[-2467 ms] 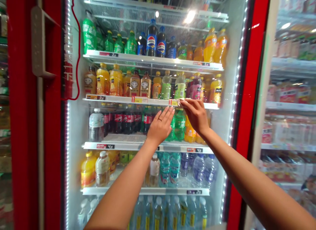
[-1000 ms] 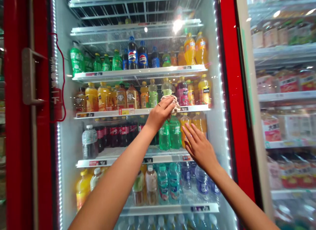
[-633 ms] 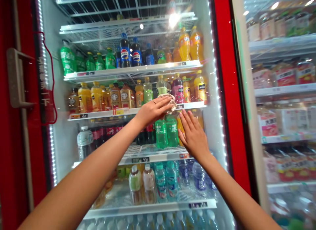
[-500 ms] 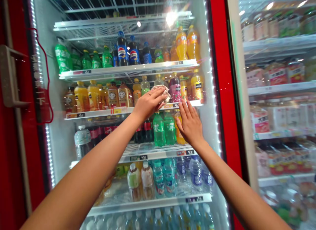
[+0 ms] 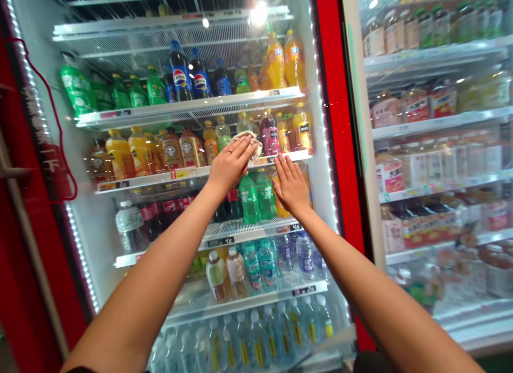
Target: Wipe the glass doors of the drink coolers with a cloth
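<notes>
I face an open drinks fridge with several wire shelves of bottles. My left hand [image 5: 229, 167], a ring on one finger, presses a small white cloth [image 5: 251, 143] against the front edge of the second shelf [image 5: 160, 176], beside a dark purple bottle [image 5: 269, 136]. Just to the right, my right hand [image 5: 289, 185] is spread flat with fingers pointing up, in front of green bottles [image 5: 256, 197] and an orange bottle. It holds nothing.
The fridge's red frame [image 5: 334, 122] stands right of my hands, and its red door [image 5: 28, 245] hangs open at the left. A second glass-fronted cooler [image 5: 433, 148] with packaged goods is at the right. Water bottles [image 5: 256, 341] fill the bottom shelf.
The cloth passed from my right hand to my left. My right hand dropped, then rose flat beside the left. The view has swung left and closer to the fridge.
</notes>
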Demonstrator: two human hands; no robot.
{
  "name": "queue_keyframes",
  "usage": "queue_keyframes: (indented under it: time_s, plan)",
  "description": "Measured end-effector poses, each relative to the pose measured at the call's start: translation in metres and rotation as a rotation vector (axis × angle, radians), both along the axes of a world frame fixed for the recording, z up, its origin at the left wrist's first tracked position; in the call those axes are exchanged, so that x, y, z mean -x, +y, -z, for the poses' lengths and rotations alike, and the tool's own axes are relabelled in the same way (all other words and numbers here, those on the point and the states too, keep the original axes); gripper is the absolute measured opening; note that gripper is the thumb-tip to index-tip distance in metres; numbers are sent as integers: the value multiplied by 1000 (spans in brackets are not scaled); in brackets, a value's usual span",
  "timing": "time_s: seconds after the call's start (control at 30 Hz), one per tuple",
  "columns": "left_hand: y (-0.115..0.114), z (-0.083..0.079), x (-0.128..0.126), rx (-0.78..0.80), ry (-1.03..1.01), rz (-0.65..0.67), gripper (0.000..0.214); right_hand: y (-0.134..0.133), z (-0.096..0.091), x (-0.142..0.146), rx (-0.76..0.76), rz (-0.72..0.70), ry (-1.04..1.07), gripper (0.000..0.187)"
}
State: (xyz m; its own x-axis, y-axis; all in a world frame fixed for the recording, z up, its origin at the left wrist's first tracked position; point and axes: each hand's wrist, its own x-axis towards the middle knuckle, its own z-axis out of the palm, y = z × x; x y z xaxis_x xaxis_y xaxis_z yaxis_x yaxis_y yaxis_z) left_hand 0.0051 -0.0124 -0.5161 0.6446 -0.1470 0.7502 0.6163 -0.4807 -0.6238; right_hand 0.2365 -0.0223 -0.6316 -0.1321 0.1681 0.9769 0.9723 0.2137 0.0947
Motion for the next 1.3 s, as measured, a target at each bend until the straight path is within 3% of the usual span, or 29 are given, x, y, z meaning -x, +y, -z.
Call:
queue_keyframes:
  time_s: [0.07, 0.17, 0.3, 0.4, 0.53, 0.63, 0.77, 0.9, 1.1, 1.2, 1.3]
  plan:
    - [-1, 9, -16, 42, -69, -5, 69, 1, 0, 0, 9, -6, 8, 76]
    - [-1, 19, -32, 79, 17, -32, 68, 2, 0, 0, 13, -10, 8, 74]
    - [-2, 14, -20, 52, 179, -72, 61, 1, 0, -1, 5, -3, 0, 73]
    - [-2, 7, -15, 57, 72, -72, 63, 1, 1, -1, -1, -10, -2, 76]
    - [3, 9, -39, 129, -101, 4, 67, 2, 1, -3, -8, -45, 1, 78]
    - [6, 15, -51, 153, -26, 63, 69, 6, 2, -6, -8, -64, -5, 78]
    - [5, 12, -26, 132, 231, 46, 63, 7, 3, -7, -17, -66, -16, 79]
    - [2, 5, -3, 107, 215, -3, 62, 4, 3, -5, -33, -57, -21, 81]
    - [2, 9, -42, 110, -41, 7, 62, 4, 3, -5, -25, -13, -31, 82]
    - [1, 11, -55, 105, 16, -6, 60, 6, 4, -7, -49, -37, -35, 80]
    - [-1, 6, -47, 83, 158, -26, 59, 6, 4, -9, -62, -59, -43, 80]
